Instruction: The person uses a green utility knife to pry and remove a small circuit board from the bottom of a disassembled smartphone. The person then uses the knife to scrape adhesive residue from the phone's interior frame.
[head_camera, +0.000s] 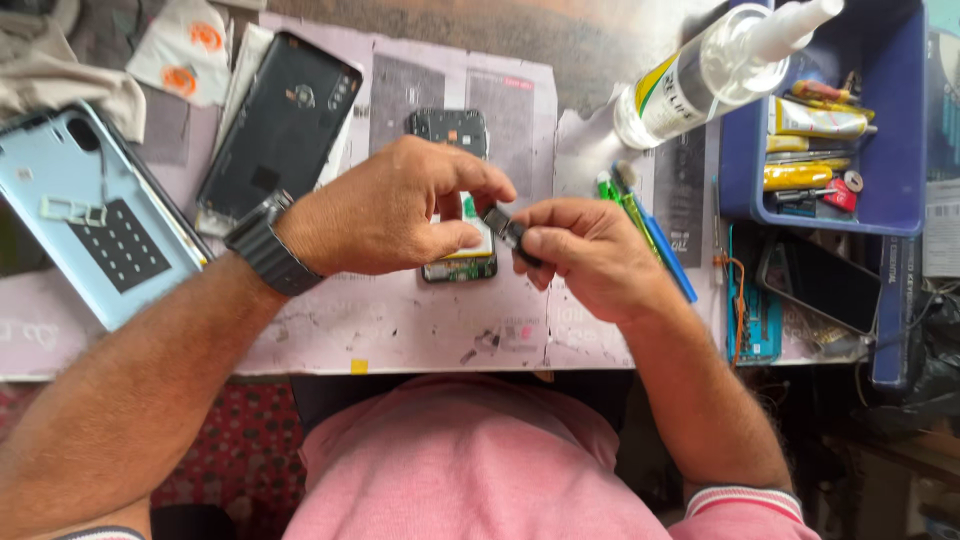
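My left hand (400, 205) and my right hand (590, 250) meet over an opened phone (455, 200) lying on the worktable (400, 320). Between the fingertips of both hands is a small dark flat part (505, 230); my right thumb and fingers grip it, and my left thumb and forefinger pinch its other end. A dark watch (265, 245) is on my left wrist. The phone's circuit board shows above and below my left hand; its middle is hidden.
A black phone back cover (280, 125) and a light blue back cover (95, 215) lie at the left. A clear spray bottle (715, 70) leans at the upper right, beside a blue bin of tools (830, 130). A dark phone (820, 280) and green-blue tools (645, 225) lie to the right.
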